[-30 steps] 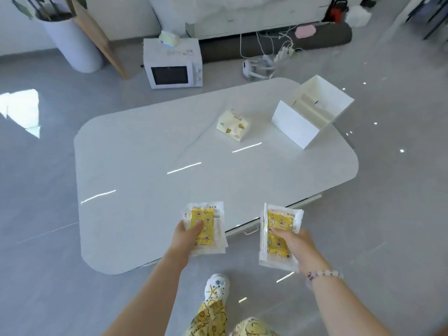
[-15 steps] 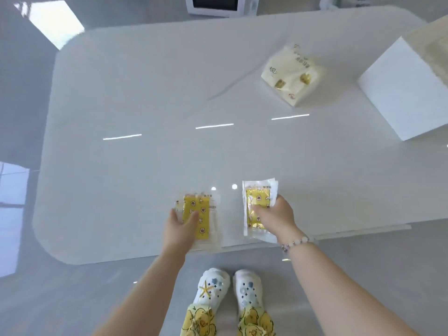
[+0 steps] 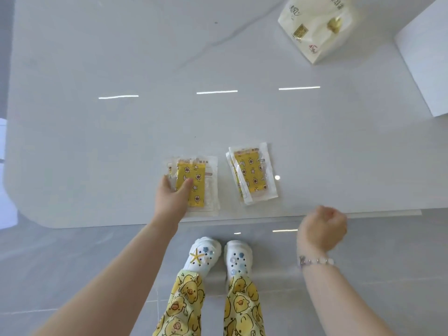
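Two small stacks of clear packets with yellow patterned inserts lie on the white table near its front edge. My left hand grips the left stack at its lower left corner, thumb on top of the yellow insert. The right stack lies flat and slightly fanned, with nothing touching it. My right hand hovers just off the table's front edge, to the right of that stack, its fingers curled into a fist and holding nothing.
A cream tissue pack lies at the far right of the table, and a white box stands at the right edge of view. Grey floor and my feet in white shoes are below the table edge.
Both stacks came down onto the table. My right hand let go of its stack and pulled back off the edge. The view moved closer to the table.
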Available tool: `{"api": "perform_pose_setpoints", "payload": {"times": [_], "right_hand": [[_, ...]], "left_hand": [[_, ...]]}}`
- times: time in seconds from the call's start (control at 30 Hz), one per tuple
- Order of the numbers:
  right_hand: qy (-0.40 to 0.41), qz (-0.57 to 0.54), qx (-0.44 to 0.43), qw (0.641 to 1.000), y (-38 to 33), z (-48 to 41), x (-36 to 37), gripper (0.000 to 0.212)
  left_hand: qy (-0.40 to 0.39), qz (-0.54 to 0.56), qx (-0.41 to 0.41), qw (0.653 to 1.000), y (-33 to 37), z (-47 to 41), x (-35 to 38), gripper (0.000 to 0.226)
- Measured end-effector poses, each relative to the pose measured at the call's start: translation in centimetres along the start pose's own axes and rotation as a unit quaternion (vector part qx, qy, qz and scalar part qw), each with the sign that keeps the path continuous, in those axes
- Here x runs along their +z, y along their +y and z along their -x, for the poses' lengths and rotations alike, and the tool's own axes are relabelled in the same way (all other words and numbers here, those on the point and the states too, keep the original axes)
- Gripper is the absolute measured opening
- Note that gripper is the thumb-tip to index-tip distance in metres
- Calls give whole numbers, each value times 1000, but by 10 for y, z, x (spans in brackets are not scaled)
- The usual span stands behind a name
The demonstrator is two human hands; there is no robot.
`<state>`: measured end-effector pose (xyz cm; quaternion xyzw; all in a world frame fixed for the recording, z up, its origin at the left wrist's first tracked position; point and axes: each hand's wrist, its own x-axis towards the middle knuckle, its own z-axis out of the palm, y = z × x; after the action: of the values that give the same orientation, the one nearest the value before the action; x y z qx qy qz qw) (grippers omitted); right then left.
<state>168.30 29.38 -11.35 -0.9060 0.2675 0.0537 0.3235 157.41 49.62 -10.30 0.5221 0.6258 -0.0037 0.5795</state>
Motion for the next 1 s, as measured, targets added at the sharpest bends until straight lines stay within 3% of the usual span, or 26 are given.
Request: {"api": "perform_pose_setpoints", "payload": {"times": [0.03, 0.07, 0.13, 0.17, 0.23, 0.4, 0.5, 0.57, 0.63, 0.8, 1.0], "right_hand": [[-57, 79, -43, 994, 21, 6, -11, 47], [-152, 194, -119, 962, 39, 15, -22, 46], [-317, 379, -259, 830, 67, 23, -28, 53], [-351, 416, -295, 785, 74, 20, -25, 66], [-365, 462, -306, 749, 72, 12, -13, 78], [-352, 540, -278, 713, 74, -13, 20, 70], [-267, 497, -276, 778, 82, -8, 18, 59], [-227, 448, -247, 829, 86, 0, 12, 65], [-233, 443, -222, 837, 88, 6, 7, 78], [-337, 478, -242, 774, 83, -2, 22, 78], [-373, 542, -259, 707, 79, -16, 47, 64]], "left_hand": [[-3, 0, 1, 1000, 2, 0, 0, 26], [-5, 2, 0, 1000, 4, 1, 1, 29], [-9, 14, 4, 1000, 8, 0, 1, 18], [-13, 22, 6, 1000, 9, -1, 2, 9], [-18, 38, 13, 999, 11, 1, 1, 11], [-19, 56, 36, 998, 16, 4, -3, 11], [-24, 78, 46, 996, 21, 4, -3, 11], [-26, 86, 46, 995, 22, 4, -3, 11], [-28, 87, 40, 995, 21, 4, -2, 11], [-31, 96, 29, 994, 20, 11, -2, 9], [-40, 116, 46, 991, 26, 10, -2, 6]]}}
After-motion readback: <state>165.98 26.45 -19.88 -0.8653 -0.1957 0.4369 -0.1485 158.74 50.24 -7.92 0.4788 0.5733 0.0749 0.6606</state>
